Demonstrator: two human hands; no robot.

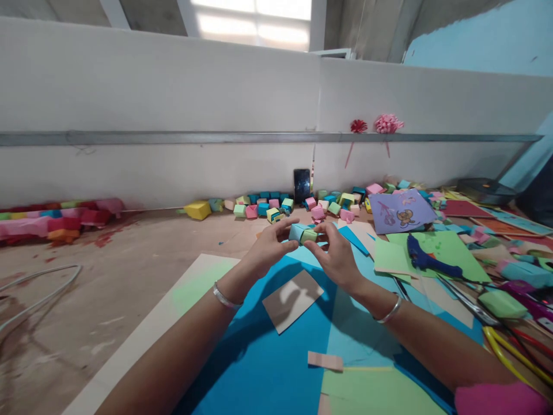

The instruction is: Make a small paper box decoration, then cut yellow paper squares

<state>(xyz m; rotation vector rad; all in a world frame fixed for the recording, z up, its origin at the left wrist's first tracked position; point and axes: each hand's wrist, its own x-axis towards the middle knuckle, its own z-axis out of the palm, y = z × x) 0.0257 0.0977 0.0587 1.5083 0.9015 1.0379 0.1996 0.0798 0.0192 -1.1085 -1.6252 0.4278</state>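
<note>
Both hands meet over the far part of the paper-covered work area. My left hand (273, 246) is closed on the left side of a small folded paper box (303, 233), blue on the left and green on the right. The fingers of my right hand (334, 253) pinch the box's green end. Just below the hands, a cream paper rectangle (292, 301) lies on a large blue sheet (268, 351), with the hands' shadow across it. A small pinkish paper strip (325, 361) rests nearer to me.
Several colourful paper boxes (262, 208) line the wall, with a phone (301, 185) upright among them. On the right are a blue glue gun (432, 260) on green paper, scissors (469, 301) and a purple drawing (401, 211). A white cable (47, 285) curves at left.
</note>
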